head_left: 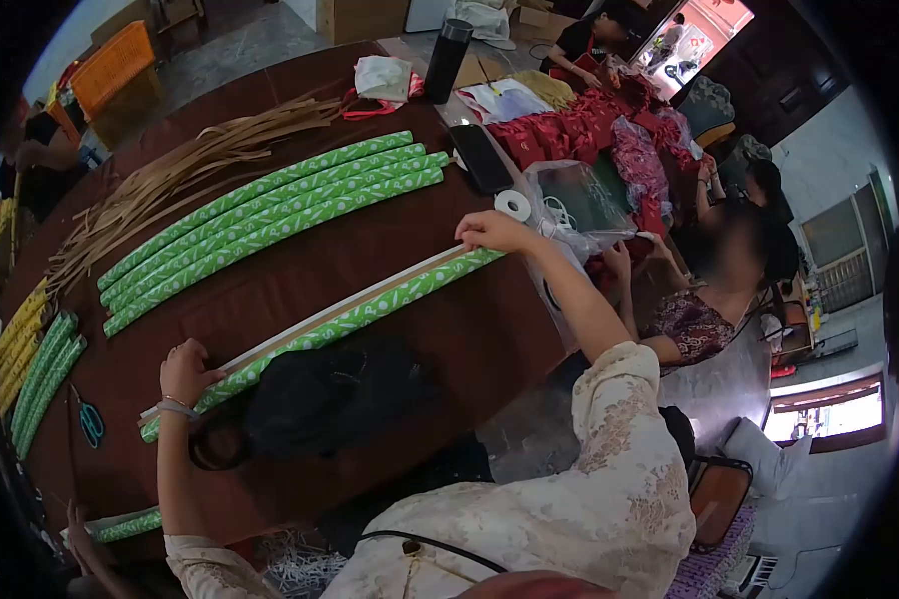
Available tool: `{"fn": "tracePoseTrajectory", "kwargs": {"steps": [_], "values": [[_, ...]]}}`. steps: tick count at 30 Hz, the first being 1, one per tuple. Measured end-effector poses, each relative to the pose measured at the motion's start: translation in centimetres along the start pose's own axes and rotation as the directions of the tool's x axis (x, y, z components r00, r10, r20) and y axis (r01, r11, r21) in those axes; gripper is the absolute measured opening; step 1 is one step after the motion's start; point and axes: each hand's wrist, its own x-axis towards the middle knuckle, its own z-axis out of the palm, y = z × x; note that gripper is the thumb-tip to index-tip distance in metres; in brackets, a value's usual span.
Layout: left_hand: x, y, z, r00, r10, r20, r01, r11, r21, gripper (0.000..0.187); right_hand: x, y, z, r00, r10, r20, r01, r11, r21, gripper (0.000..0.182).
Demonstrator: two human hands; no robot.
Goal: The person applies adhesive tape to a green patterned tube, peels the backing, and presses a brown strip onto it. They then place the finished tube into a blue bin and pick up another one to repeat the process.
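Observation:
A green wrapping paper roll (370, 307) with a white pattern lies slantwise across the brown-covered table, with a pale and brown paper strip (305, 324) along its upper edge. At its lower left end, my left hand (185, 374) has its fingers closed over the strip and the roll's edge. My right hand (494, 232) pinches the strip near the roll's upper right end. Just beyond that hand sits a white tape roll (512, 206). A black bag (335, 394) rests against the near side of the green roll and covers part of the table.
Beyond lie several green rolls (270, 235), loose brown paper strips (185, 170), a phone (478, 160) and a black bottle (449, 62). Scissors (91, 424) and yellow rolls (20, 344) are at left. Co-workers (694, 319) handle red items (569, 135) at right.

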Motion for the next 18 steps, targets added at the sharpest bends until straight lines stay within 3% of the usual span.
{"fn": "tracePoseTrajectory", "kwargs": {"steps": [3,5,7,9,11,12,14,16,18], "values": [[0.1,-0.7,0.3,0.991,0.125,-0.044,-0.123,0.991,0.052,0.04,-1.0,2.4,-2.0,0.998,0.051,-0.046,-0.046,0.994,0.1,0.016],[0.2,-0.5,0.0,0.995,0.097,-0.019,-0.095,0.994,0.057,0.041,-1.5,3.3,-2.7,0.981,0.11,-0.159,-0.095,0.99,0.102,0.015],[0.2,-0.7,0.5,0.999,0.045,0.02,-0.046,0.997,0.064,0.041,-1.5,3.6,-2.7,0.939,0.043,-0.341,-0.036,0.999,0.027,0.015],[0.6,-2.1,2.0,0.974,0.151,-0.171,-0.117,0.974,0.195,0.043,-1.6,2.3,-2.1,0.878,0.015,-0.478,-0.004,1.0,0.023,0.013],[0.1,-0.2,-0.3,0.997,0.077,-0.018,-0.075,0.99,0.117,0.044,-1.7,0.0,-1.3,0.865,0.029,-0.501,-0.045,0.999,-0.02,0.014],[-0.2,0.0,0.1,0.978,0.156,-0.135,-0.127,0.971,0.2,0.043,-1.9,-0.6,-0.6,0.866,-0.031,-0.499,0.003,0.998,-0.057,0.015],[-0.1,0.1,-0.3,0.998,0.065,-0.021,-0.062,0.989,0.132,0.042,-1.7,-2.4,0.6,0.873,-0.112,-0.474,0.064,0.991,-0.118,0.017],[0.1,0.1,-0.6,0.999,0.029,0.018,-0.031,0.991,0.133,0.043,-2.2,-4.3,2.3,0.916,-0.094,-0.39,0.071,0.995,-0.072,0.02],[0.0,0.2,-0.6,1.0,0.012,0.02,-0.014,0.993,0.113,0.043,-2.8,-6.2,3.8,0.938,-0.159,-0.308,0.106,0.978,-0.18,0.022]]}}
